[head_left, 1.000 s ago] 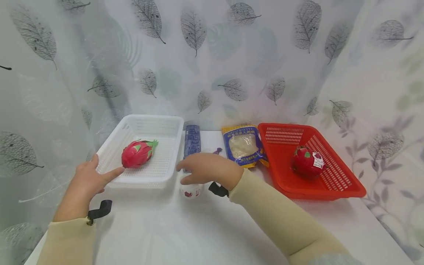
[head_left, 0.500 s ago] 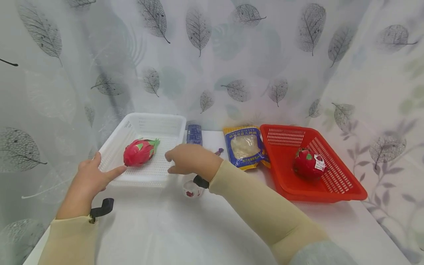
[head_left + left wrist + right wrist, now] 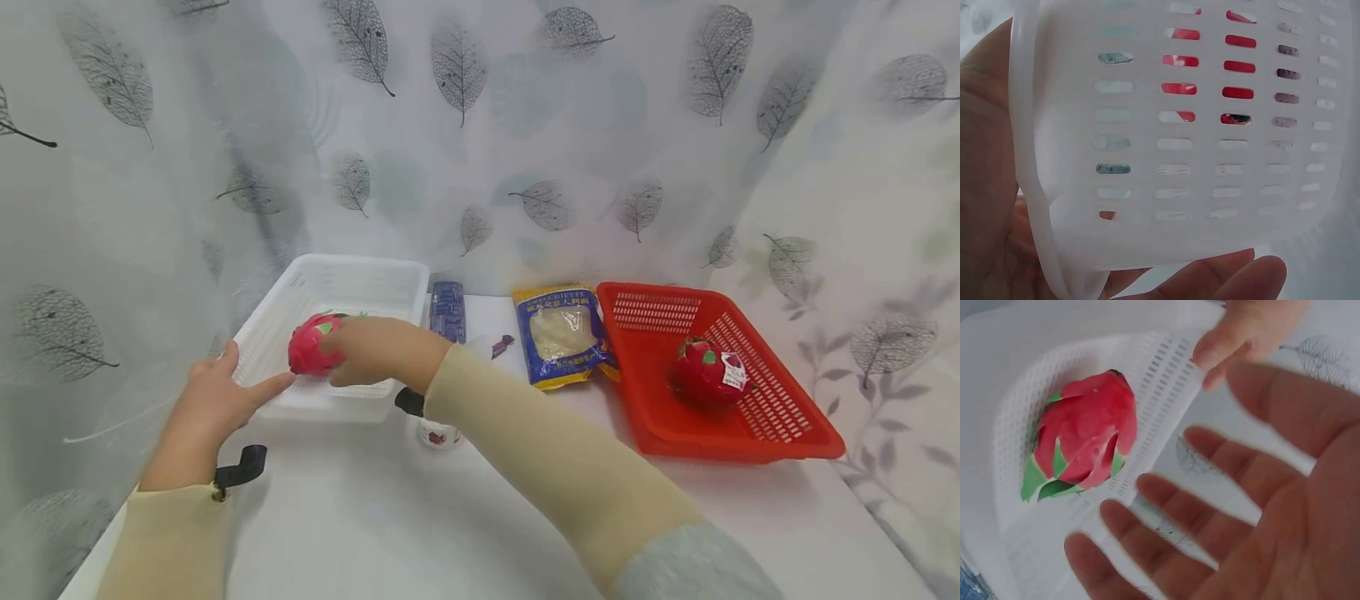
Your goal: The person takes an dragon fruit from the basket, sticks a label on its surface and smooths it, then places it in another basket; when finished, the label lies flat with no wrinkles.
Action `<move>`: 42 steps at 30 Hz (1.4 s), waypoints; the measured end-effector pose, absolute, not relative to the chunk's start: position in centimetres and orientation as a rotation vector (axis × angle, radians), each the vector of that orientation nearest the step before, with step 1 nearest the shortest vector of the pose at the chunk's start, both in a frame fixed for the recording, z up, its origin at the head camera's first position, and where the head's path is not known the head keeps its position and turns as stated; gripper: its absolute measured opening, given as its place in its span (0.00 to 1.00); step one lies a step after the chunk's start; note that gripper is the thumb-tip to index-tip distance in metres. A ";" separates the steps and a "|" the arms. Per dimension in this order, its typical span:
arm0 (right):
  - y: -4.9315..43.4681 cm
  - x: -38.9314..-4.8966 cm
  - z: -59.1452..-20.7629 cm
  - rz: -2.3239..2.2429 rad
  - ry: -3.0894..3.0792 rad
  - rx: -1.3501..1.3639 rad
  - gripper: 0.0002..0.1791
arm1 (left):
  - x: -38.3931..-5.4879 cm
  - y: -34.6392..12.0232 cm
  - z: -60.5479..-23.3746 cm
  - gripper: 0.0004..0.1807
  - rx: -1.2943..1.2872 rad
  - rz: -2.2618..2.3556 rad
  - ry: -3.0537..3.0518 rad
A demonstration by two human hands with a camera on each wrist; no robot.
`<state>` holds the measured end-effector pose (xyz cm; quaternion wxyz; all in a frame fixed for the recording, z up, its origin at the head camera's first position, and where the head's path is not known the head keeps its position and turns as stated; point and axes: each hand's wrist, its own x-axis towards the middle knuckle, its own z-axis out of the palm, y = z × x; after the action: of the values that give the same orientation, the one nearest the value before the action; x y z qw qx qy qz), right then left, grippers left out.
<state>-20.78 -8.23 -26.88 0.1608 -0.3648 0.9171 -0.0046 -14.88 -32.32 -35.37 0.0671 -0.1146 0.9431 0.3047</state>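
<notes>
A pink-red dragon fruit (image 3: 309,350) with green-tipped scales lies in the white plastic basket (image 3: 322,408) at the left in the head view. My left hand (image 3: 213,408) grips the basket's near left corner. Its thumb is at the rim, and fingertips (image 3: 1254,278) show below the basket in the left wrist view. Over the basket reaches my right hand (image 3: 386,354), hiding part of the fruit in the head view. In the right wrist view its fingers are spread, with nothing held, and the whole dragon fruit (image 3: 1088,434) shows apart from them.
At the right stands a red basket (image 3: 652,442) holding another dragon fruit (image 3: 705,375) with a white label. Between the baskets lie a blue-and-yellow orecchiette bag (image 3: 562,333), a dark blue packet (image 3: 447,308), a purple-wrapped sweet (image 3: 502,345) and a partly hidden white cup (image 3: 440,434).
My right hand has moved left, from above the cup and blue packet to over the white basket and its dragon fruit. The left hand stays at the basket's corner.
</notes>
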 end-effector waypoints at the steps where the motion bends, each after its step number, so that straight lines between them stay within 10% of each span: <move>1: -8.5 -21.1 -27.0 -0.020 2.592 -1.046 0.31 | -14.9 -32.2 -35.3 0.71 -0.339 0.918 2.842; 23: -11.9 -25.1 -29.6 -0.293 2.461 -0.865 0.50 | -14.9 -31.6 -35.0 0.71 -0.406 0.931 2.843; 42: -14.0 -23.1 -28.0 0.064 2.595 -0.711 0.31 | -14.5 -31.9 -35.0 0.72 -0.398 0.959 2.833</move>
<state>-23.14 -13.97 -27.99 0.2231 -0.2574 0.9399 0.0230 -14.55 -31.92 -35.05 0.0621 -0.1317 0.9371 0.3173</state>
